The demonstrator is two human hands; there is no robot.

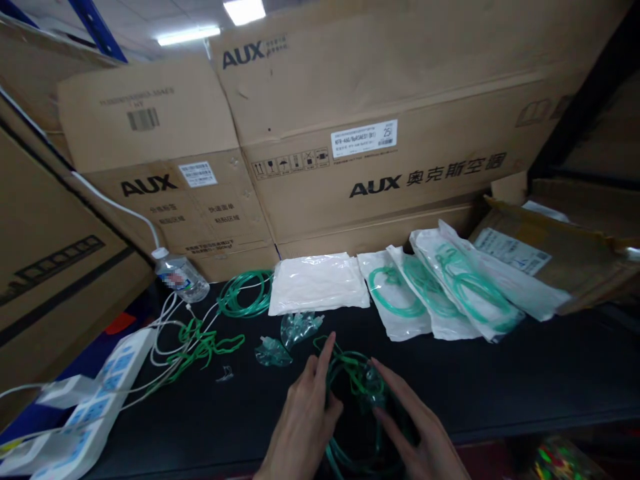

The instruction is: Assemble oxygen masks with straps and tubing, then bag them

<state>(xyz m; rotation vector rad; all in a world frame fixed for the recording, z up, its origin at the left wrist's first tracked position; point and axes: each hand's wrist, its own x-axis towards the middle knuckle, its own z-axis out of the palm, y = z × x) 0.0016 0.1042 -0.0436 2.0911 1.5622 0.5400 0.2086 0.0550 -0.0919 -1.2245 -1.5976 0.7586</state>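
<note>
A coil of clear green tubing point(341, 460) with a green elastic strap point(356, 375) lies at the front of the black tabletop. My left hand point(306, 419) is at the coil's left side, its index finger stretched forward and its thumb bent in, with the tubing between them. At the coil's right, my right hand point(419, 427) has its fingers and thumb around a small clear mask point(373, 381). Just beyond lie two more clear green-tinted masks, one nearer point(273, 352) and one farther point(299, 328).
Packaged tubing sets point(397, 300) and a white packet point(319, 285) line the back. Another tubing coil point(246, 293), loose green straps point(203, 343), a bottle point(181, 275) and a power strip point(107, 393) are leftward. Cardboard boxes point(310, 207) stand behind; an open carton point(575, 247) sits right.
</note>
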